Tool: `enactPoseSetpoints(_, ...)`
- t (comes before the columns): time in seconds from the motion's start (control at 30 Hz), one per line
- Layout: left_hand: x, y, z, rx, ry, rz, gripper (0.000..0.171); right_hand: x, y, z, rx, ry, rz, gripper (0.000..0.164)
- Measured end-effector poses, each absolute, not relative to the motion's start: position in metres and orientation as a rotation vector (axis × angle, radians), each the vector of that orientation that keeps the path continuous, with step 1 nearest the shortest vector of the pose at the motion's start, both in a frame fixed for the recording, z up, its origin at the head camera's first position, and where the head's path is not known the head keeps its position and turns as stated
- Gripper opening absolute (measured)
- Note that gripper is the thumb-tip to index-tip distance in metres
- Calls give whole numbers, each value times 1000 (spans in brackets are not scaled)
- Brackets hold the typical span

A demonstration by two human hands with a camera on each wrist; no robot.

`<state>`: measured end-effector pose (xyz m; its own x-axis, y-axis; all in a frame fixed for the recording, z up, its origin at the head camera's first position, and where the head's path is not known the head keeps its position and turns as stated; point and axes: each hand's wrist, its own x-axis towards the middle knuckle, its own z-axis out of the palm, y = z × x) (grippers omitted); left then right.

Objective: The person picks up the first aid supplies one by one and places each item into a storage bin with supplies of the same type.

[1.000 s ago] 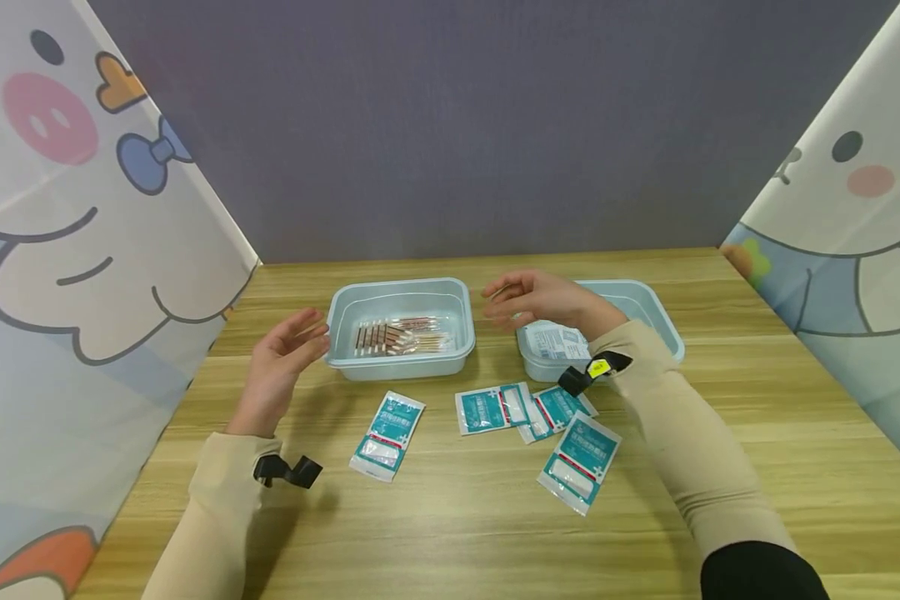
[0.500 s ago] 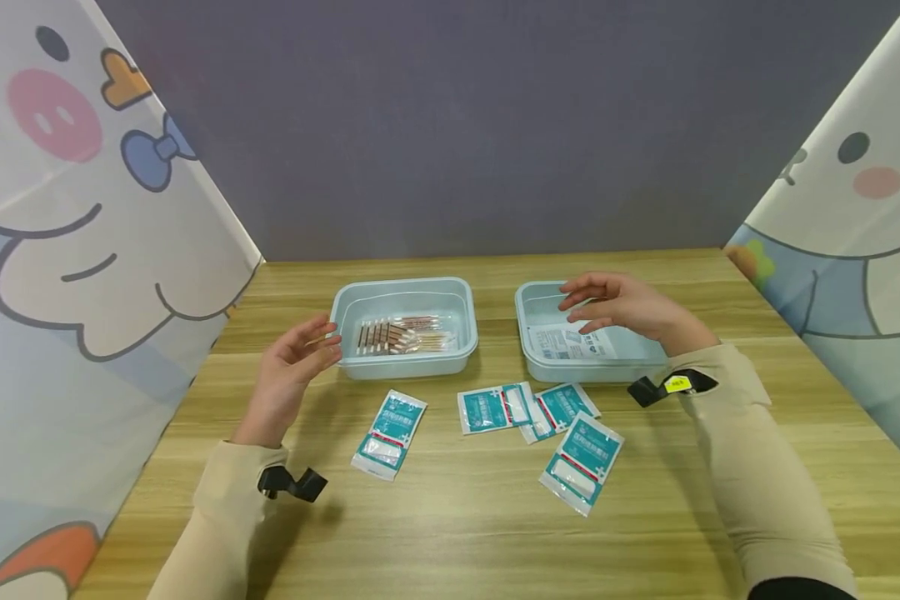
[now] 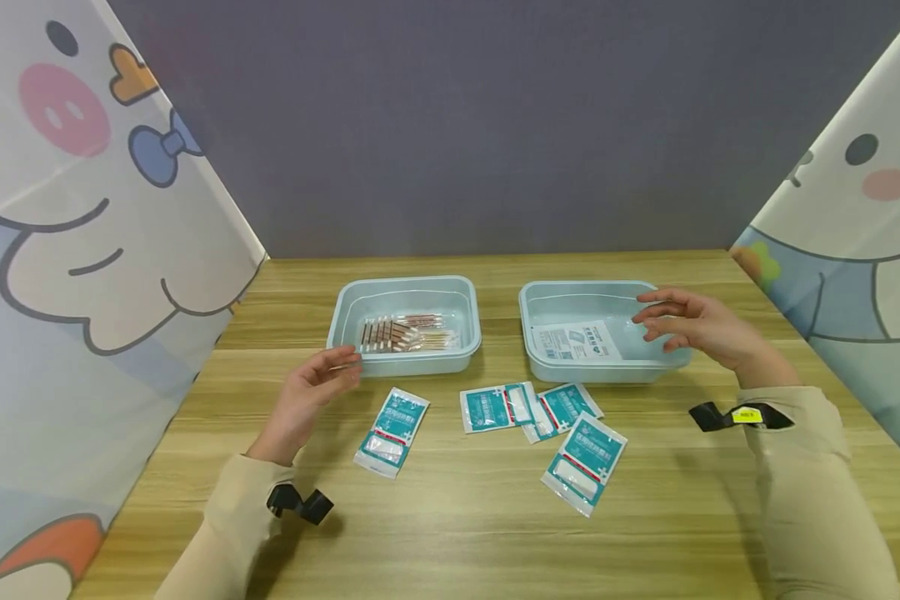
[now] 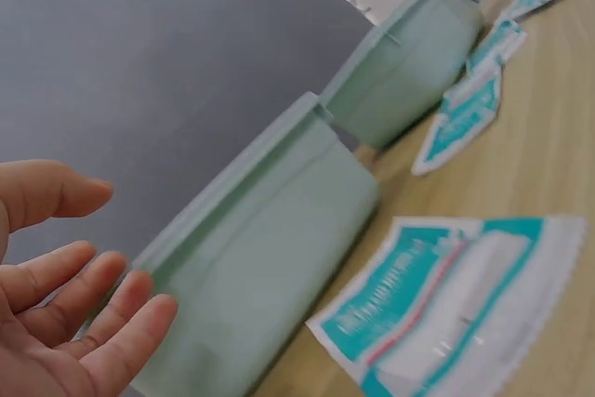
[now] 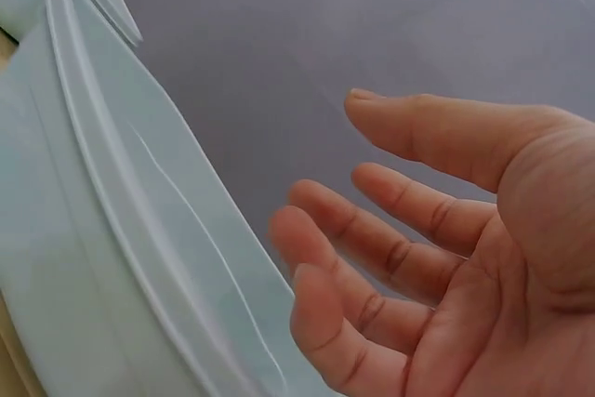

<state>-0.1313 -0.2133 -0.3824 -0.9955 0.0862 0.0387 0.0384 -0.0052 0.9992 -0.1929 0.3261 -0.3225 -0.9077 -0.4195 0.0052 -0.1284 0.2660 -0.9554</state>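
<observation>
All fingers loose and unladen, the right hand hovers at the right end of a pale-blue rectangular plastic tray, the left hand well left of it. Seemingly between pickups; lifting flat teal-and-white rectangular packets near the tray's front would call for edge pinches.

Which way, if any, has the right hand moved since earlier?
Yes: right hand moved rightward, from left end of the right plastic tub to its right end.

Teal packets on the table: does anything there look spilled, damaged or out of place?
Nothing looks spilled or damaged, just untidy: one teal packet lies slanted and alone in front of the left tray, while three other packets bunch farther right at different angles, at least two overlapping.
</observation>
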Motion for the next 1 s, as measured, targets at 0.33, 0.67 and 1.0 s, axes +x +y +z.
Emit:
enactPoseSetpoints(0.33, -123, -216, -399, 67, 2249, 2048, 48, -178, 367, -337, -285, 2249, -1881, 41)
enactPoseSetpoints(0.67, -121, -222, -408, 97, 2248, 1825, 47, -171, 385, -360, -227, 2233, -1967, 42)
enactPoseSetpoints(1.0, -121, -218, -410, 193, 2342, 1641, 40, -168, 381, -378, -257, 2102, -2117, 45)
